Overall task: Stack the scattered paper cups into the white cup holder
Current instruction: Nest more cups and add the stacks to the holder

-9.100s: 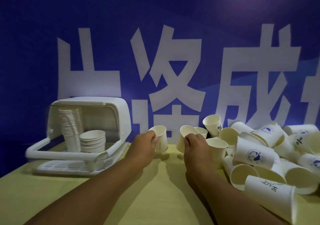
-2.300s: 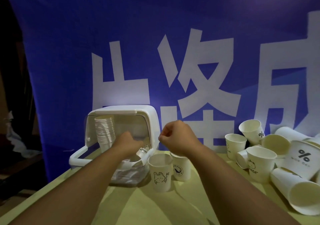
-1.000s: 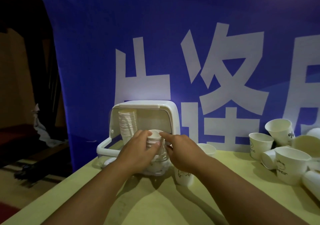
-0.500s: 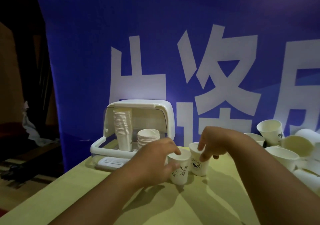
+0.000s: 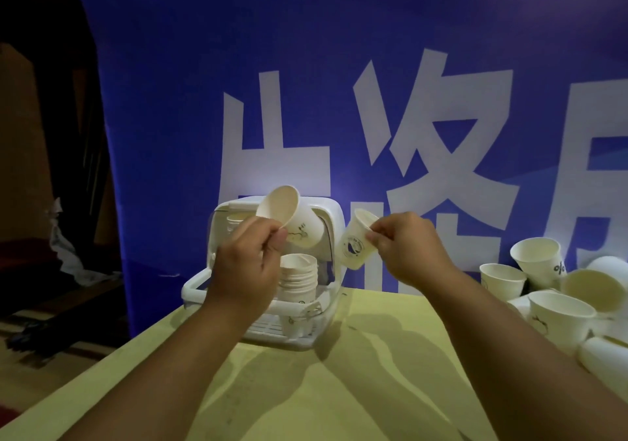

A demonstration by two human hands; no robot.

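Two cups are being carried at once, one to a hand, both raised in front of the holder [image 5: 194,287]. The left cup [image 5: 299,219] is pinched at its rim between the thumb and curled fingers of the left hand [image 5: 248,264]. It is tipped well over, mouth turned up and to the left, base aimed down towards the short stack [image 5: 299,279] inside the holder, a tilt judged to line it up for nesting. The right cup [image 5: 356,241] is nipped at the rim by the thumb and forefinger of the right hand [image 5: 404,250], the other fingers curled in. It is hung tilted just to the right of the holder and apart from the left cup, presumably so that it can be dropped in second. A taller stack [image 5: 236,219] is glimpsed behind the left hand (mostly hidden). Plenty is left to be done: the heap [image 5: 557,318] of loose cups is seen at the right edge of the table [image 5: 339,389], some upright, some on their sides.
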